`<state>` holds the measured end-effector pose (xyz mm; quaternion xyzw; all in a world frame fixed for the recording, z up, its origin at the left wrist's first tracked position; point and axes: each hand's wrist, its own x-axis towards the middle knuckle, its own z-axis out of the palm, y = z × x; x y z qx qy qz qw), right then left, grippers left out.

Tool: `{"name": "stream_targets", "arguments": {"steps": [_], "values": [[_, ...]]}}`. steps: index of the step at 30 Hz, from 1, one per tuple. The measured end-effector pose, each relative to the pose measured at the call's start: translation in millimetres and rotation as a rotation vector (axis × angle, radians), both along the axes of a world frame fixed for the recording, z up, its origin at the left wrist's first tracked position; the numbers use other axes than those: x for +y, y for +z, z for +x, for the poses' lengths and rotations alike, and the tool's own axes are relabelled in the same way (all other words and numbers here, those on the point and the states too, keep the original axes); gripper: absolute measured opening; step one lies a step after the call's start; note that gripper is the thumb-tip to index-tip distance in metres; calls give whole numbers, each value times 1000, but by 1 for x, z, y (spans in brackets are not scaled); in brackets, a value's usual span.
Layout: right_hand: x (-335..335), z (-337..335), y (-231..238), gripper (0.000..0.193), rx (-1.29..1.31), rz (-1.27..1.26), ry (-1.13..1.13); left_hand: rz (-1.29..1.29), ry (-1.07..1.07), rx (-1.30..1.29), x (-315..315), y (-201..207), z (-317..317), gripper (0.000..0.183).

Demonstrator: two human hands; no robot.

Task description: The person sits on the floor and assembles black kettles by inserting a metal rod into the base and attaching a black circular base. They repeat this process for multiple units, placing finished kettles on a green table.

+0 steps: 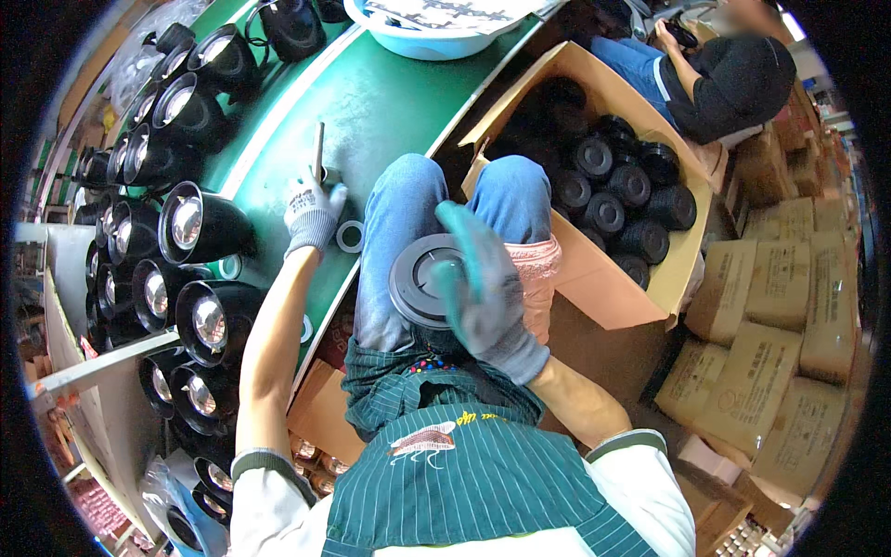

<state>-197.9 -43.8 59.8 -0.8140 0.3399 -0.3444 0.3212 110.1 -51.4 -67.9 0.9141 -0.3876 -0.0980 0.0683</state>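
Observation:
A round black ribbed part [422,278] with a grey ringed top rests in my lap between my thighs. My right hand [487,302], in a grey and teal glove, is over its right side, fingers stretched out and slightly blurred. Whether it touches the part I cannot tell. On the green table to the left, my left hand [314,212], in a white and grey glove, has its fingers closed around a thin upright rod [319,147]. A small dark cup partly shows behind these fingers. Beside that wrist lies a pale ring [350,237].
Black housings with shiny round insides [190,223] crowd the left side. A blue-white basin [432,45] stands at the table's far end. An open carton [594,288] of black round parts is at my right, near a seated person [733,88] and stacked boxes [770,297].

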Motion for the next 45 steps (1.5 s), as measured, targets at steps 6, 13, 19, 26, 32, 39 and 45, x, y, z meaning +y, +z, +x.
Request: {"name": "stream_targets", "arguments": {"steps": [6, 13, 19, 26, 32, 39, 45], "values": [[-2, -21, -38, 65, -637, 593, 1, -319, -183, 326, 4, 72, -6, 50], [-38, -6, 1, 72, -754, 1165, -179, -112, -958, 597, 37, 202, -92, 60], [-92, 13, -58, 47, -387, 1074, 351, -54, -889, 41, 65, 233, -164, 95], [-97, 27, -68, 42, -282, 230, 611, -264, -782, -3, 69, 218, -223, 93], [-48, -44, -47, 39, -827, 1420, 490, -483, -620, 289, 80, 149, -111, 66], [-35, -51, 2, 38, -560, 710, 720, -445, -891, 655, 19, 108, -75, 58], [-24, -18, 40, 24, 6, 139, 1103, -463, -1231, 206, -44, 80, -86, 60]]}}
